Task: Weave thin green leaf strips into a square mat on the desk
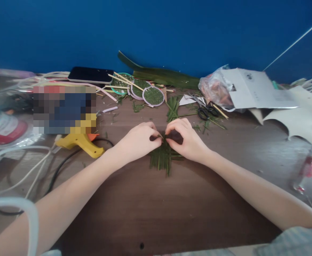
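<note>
Thin green leaf strips (159,160) lie crossed in a small patch on the table, some running toward me and a few out to the right. My left hand (142,141) is above the patch on its left, thumb and forefinger pinched on a leaf strip. Facing it, my right hand (186,140) pinches at the same spot, its fingertips almost touching the left ones. The fingers partly hide the strips between them. Just behind lies a loose bundle of cut leaf strips (173,108).
Behind are black-handled scissors (204,112), round leaf-filled rings with sticks (153,96), a phone (91,75) and a long leaf (166,76) along the blue wall. A yellow glue gun (81,142) with cords lies left; a plastic bag (216,87) and white card (257,89) lie right.
</note>
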{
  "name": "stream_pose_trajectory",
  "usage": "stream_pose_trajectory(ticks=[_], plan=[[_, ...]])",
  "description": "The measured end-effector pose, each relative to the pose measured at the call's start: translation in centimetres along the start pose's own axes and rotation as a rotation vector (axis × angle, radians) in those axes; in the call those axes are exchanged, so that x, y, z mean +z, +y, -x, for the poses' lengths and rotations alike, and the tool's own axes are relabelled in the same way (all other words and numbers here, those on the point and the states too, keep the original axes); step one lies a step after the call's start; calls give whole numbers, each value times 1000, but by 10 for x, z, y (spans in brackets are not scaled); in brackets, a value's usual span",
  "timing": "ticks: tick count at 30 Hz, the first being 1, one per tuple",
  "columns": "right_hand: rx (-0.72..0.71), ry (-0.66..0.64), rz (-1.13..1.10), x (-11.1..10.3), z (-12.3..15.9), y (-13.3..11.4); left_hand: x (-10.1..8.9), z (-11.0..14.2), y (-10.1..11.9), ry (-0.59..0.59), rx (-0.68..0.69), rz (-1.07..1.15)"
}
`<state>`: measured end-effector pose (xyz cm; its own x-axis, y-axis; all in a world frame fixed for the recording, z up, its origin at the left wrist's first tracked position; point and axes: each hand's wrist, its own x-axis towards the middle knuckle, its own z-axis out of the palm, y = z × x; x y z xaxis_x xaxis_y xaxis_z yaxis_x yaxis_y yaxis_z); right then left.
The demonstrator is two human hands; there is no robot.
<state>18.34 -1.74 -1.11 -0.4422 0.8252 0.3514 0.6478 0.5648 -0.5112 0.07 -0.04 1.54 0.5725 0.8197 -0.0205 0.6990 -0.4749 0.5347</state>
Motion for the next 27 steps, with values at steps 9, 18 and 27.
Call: stream_pose_trajectory(ticks=[9, 18, 27], plan=[[-16, 20, -100, -4, 4, 0, -1, -1, -1, -19, -2, 21], [-181, 54, -90, -7, 3, -2, -2, 1, 1, -49, 61, -7], [28, 6, -119, -5, 3, -1, 0, 0, 1, -68, 69, -91]])
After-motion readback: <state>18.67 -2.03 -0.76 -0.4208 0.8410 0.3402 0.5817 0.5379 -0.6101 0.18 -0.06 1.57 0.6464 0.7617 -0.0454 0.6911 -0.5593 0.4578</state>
